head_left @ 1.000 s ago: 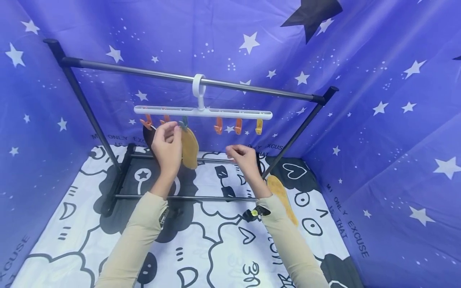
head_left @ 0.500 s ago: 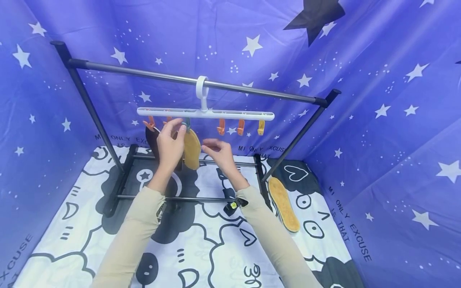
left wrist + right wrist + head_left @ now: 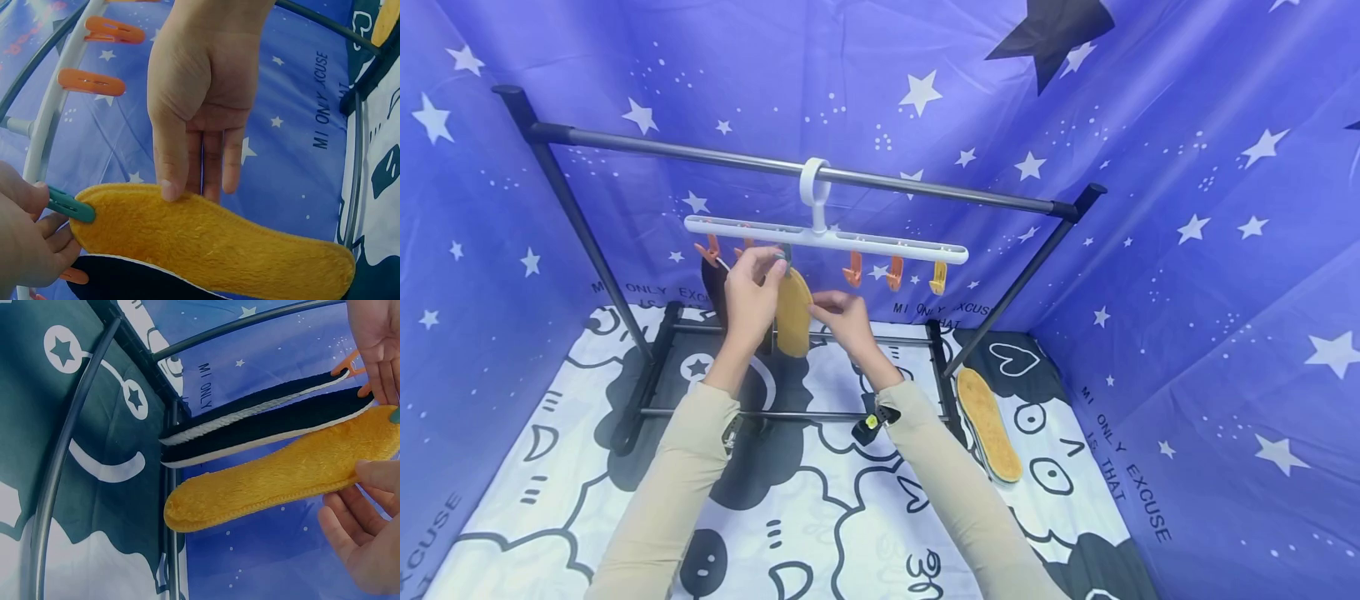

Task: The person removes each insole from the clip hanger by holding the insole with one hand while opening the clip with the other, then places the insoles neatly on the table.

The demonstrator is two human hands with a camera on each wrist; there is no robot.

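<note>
A fuzzy yellow insole (image 3: pixel 793 317) hangs by one end from a teal clip (image 3: pixel 72 204) on the white hanger (image 3: pixel 887 242). My left hand (image 3: pixel 749 302) pinches this clip between thumb and fingers. With thumb and fingertips, my right hand (image 3: pixel 847 323) pinches the insole's edge a little below the clip, thumb on the fuzzy face in the right wrist view. Behind it hang two dark insoles (image 3: pixel 275 428) with pale edges, held by orange clips (image 3: pixel 350 364); my left hand partly covers them in the head view.
A second yellow insole (image 3: pixel 989 425) lies on the patterned cloth, right of the black metal rack (image 3: pixel 647 145). Two orange clips (image 3: pixel 894 272) and a yellow clip (image 3: pixel 938 278) hang on the hanger's right half, holding nothing. A blue star-printed curtain (image 3: pixel 1210 292) surrounds the rack.
My right hand has moved left from below the orange clips to the hanging insole and now pinches its edge. My left hand stays at the teal clip. The hanger's right end has dipped slightly.
</note>
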